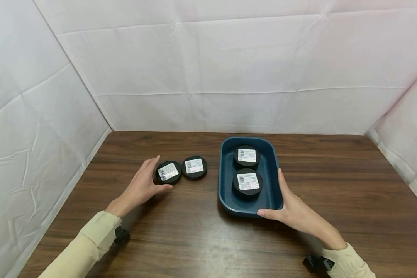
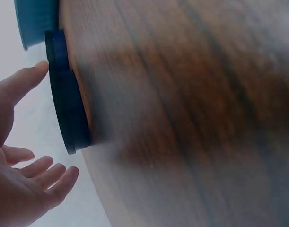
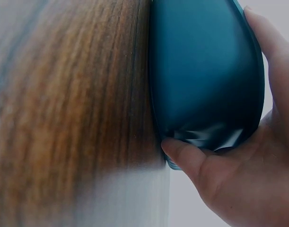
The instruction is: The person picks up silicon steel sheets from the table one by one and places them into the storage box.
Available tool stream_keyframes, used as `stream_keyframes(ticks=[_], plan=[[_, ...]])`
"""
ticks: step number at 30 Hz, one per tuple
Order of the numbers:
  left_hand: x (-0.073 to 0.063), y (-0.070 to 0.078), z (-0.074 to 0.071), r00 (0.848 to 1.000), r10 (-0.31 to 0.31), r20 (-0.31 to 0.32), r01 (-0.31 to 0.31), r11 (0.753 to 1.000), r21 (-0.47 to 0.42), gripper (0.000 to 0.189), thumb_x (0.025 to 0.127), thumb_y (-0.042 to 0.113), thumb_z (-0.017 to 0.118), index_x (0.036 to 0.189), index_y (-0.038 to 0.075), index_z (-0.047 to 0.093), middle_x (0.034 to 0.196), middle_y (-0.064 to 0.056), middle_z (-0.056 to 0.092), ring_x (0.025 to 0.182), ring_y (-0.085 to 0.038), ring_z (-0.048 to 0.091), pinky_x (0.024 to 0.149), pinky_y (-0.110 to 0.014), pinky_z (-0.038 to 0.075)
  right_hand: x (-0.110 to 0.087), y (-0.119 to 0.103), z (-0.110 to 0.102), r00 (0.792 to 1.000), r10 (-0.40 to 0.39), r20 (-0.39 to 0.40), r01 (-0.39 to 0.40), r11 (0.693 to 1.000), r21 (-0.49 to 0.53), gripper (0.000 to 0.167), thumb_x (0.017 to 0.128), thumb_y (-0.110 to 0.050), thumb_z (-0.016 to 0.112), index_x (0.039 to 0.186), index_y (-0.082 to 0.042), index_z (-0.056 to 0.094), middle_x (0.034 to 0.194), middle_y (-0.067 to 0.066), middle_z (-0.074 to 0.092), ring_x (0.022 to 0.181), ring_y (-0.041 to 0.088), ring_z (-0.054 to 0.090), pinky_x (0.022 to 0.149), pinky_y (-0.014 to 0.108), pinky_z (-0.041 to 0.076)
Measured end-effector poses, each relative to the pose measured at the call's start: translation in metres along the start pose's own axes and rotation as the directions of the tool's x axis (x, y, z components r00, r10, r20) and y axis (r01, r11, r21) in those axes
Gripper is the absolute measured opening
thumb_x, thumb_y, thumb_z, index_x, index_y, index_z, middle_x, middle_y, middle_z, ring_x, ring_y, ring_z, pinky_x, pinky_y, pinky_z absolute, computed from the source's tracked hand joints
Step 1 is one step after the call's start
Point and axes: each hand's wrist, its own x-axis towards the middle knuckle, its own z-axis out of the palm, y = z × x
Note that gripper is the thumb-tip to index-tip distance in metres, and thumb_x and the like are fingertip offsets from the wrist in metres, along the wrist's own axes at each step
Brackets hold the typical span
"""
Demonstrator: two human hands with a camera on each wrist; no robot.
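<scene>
On the table's left side lie two flat round black containers with white barcode labels, a left one (image 1: 168, 172) and a right one (image 1: 194, 168), edge to edge. My left hand (image 1: 144, 185) is spread around the left container, thumb on its near side and fingers on its far left. The left wrist view shows a gap between the curved fingers (image 2: 59, 187) and the container (image 2: 73, 113). My right hand (image 1: 295, 210) grips the near right corner of a dark blue tray (image 1: 223, 193). Two similar containers, a far one (image 1: 246, 155) and a near one (image 1: 248, 183), lie label up inside it.
The brown wooden table (image 1: 194, 231) runs back to a white cloth wall (image 1: 208, 69). More white cloth stands along the left and right sides. A black wrist device (image 1: 121, 234) sits at the left sleeve, another (image 1: 317, 263) at the right sleeve.
</scene>
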Motion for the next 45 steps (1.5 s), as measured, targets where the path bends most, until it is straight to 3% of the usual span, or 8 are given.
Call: stream_keyframes(ticks=[8, 32, 45], plan=[[0.006, -0.001, 0.004, 0.999, -0.031, 0.037, 0.031, 1.0, 0.001, 0.102, 0.079, 0.03, 0.087, 0.155, -0.005, 0.028, 0.15, -0.03, 0.039, 0.138, -0.046, 0.042, 0.11, -0.061, 0.039, 0.0, 0.001, -0.001, 1.0, -0.001, 0.001, 0.001, 1.0, 0.005, 0.131, 0.084, -0.05, 0.078, 0.155, -0.024, -0.029, 0.167, 0.025, -0.005, 0.147, 0.049, 0.024, 0.111, 0.068, 0.031], [0.016, 0.001, 0.012, 0.994, -0.087, 0.065, 0.083, 0.995, 0.054, 0.099, 0.083, 0.034, 0.083, 0.153, -0.009, 0.028, 0.15, -0.032, 0.039, 0.139, -0.045, 0.041, 0.111, -0.058, 0.039, 0.001, 0.001, 0.0, 1.0, -0.016, -0.006, 0.016, 1.0, 0.012, 0.131, 0.084, -0.046, 0.079, 0.157, -0.022, -0.027, 0.167, 0.026, -0.001, 0.146, 0.047, 0.028, 0.11, 0.066, 0.033], [0.019, 0.003, 0.013, 0.994, -0.086, 0.07, 0.082, 0.995, 0.065, 0.092, 0.086, 0.03, 0.08, 0.151, -0.013, 0.03, 0.146, -0.035, 0.043, 0.136, -0.047, 0.044, 0.111, -0.058, 0.039, 0.0, 0.001, 0.001, 1.0, -0.02, -0.003, 0.02, 1.0, 0.01, 0.13, 0.085, -0.047, 0.078, 0.156, -0.023, -0.028, 0.167, 0.026, -0.002, 0.146, 0.048, 0.027, 0.11, 0.066, 0.033]])
